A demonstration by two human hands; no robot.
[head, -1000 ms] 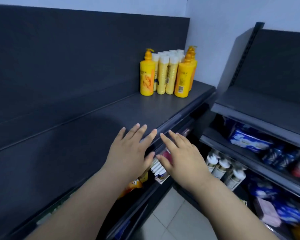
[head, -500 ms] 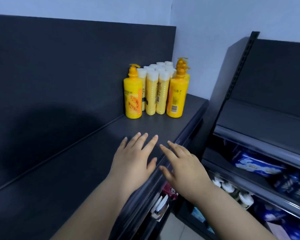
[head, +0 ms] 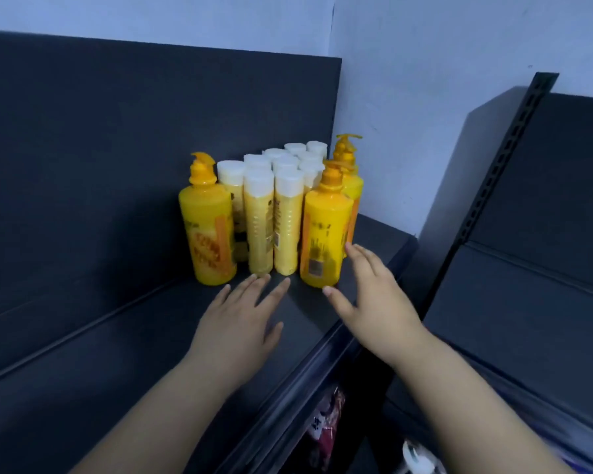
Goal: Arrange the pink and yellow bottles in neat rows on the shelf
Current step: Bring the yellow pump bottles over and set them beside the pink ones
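left hand flat w/ fingers spread nr yellow tubes; right hand fingers straight, apart, by pump bottle, maybe touching.

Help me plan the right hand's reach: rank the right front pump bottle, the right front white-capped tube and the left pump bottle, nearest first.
1. Right front pump bottle: front right of the group, at the fingertips of the right hand.
2. Right front white-capped tube: just left of that bottle.
3. Left pump bottle: group's far left.
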